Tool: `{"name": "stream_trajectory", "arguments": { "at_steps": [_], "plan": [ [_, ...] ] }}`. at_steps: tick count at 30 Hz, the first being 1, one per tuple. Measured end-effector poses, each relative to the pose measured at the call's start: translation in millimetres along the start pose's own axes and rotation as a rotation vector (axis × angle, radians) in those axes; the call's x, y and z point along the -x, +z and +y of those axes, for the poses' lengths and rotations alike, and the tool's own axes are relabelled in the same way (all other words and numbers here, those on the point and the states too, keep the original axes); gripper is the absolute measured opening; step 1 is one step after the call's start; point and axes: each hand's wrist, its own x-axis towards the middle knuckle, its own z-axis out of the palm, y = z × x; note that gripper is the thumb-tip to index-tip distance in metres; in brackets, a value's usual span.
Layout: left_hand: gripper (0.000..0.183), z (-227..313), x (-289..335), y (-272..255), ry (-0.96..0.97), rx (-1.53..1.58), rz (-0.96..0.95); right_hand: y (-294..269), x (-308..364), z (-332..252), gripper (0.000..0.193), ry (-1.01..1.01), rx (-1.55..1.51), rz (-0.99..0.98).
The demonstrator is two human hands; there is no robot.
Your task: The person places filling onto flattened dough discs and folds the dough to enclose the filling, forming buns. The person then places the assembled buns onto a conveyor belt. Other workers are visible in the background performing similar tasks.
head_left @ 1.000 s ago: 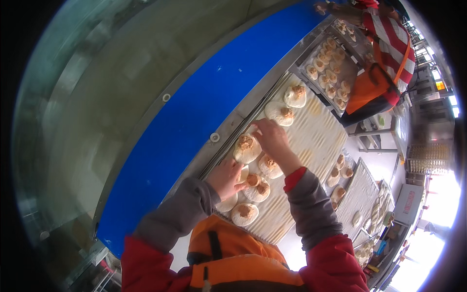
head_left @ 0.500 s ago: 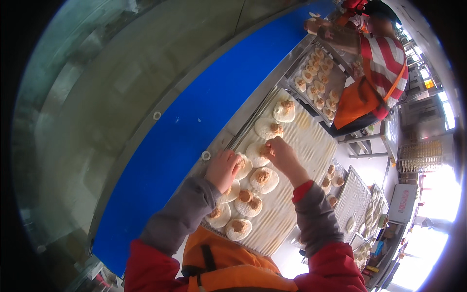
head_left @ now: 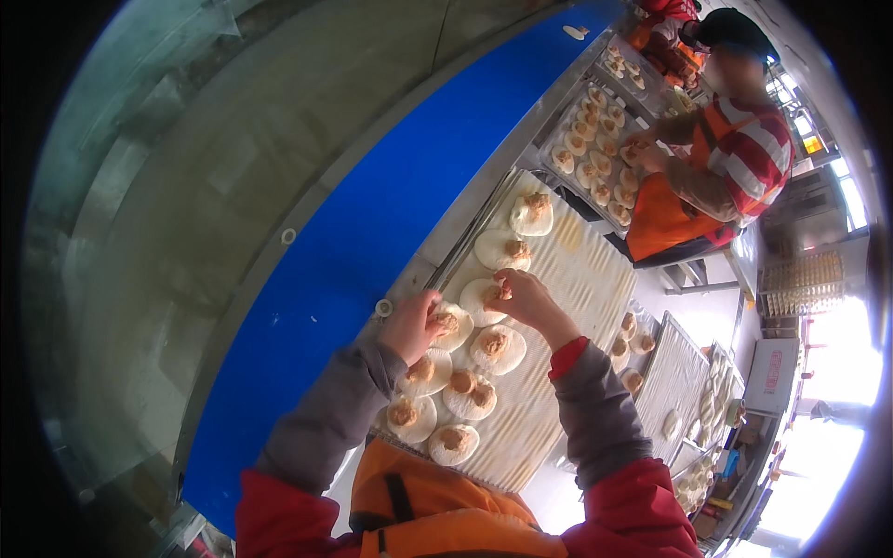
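Observation:
Round pale dough discs (head_left: 498, 350), several topped with brown filling (head_left: 494, 342), lie in rows on a large ridged tray (head_left: 549, 372) in front of me. My left hand (head_left: 411, 327) is closed, its curled fingertips against the filling on a disc (head_left: 450, 337) at the tray's left edge; what they grip is hidden. Slightly farther right, my right hand (head_left: 532, 303) pinches brown filling (head_left: 502, 292) over another disc (head_left: 478, 301). Two lumps of filling sit on one nearer disc (head_left: 469, 398).
A blue conveyor belt (head_left: 372, 200) runs along the left. Beyond my tray, a co-worker (head_left: 735, 158) in a striped top handles a tray of filled discs (head_left: 595, 158). More trays (head_left: 677, 381) stand at the right, with a white box (head_left: 774, 376) behind them.
My left hand has shifted slightly left, uncovering more of the filling beside it. My right hand remains at the same disc. The co-worker's hands have moved from the belt to their tray.

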Motion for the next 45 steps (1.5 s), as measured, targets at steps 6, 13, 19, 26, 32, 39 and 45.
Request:
{"name": "stream_trajectory", "arguments": {
  "at_steps": [6,13,19,26,32,39,45],
  "plan": [
    [0.031,3,-3,-5,0.256,-0.224,-0.055,20,12,6,0.043,-0.283,0.142,0.128],
    [0.035,-5,-3,-6,0.059,0.023,-0.164,28,4,29,0.041,0.061,-0.393,0.428],
    [0.035,-12,-12,-7,0.175,-0.187,-0.155,47,-12,3,0.045,0.209,-0.408,0.286],
    [0.031,-5,-21,-12,0.218,-0.242,-0.159,52,1,-9,0.062,0.104,0.152,0.333],
    [0.024,-7,-30,-8,0.221,-0.192,-0.082,52,17,26,0.04,0.104,-0.224,0.51],
    [0.029,10,-111,23,0.21,-0.251,0.158,16,-37,64,0.045,0.195,-0.072,0.6],
    [0.028,24,-163,52,0.058,-0.382,0.064,4,-60,44,0.062,0.257,-0.191,0.352]
  ]
}}
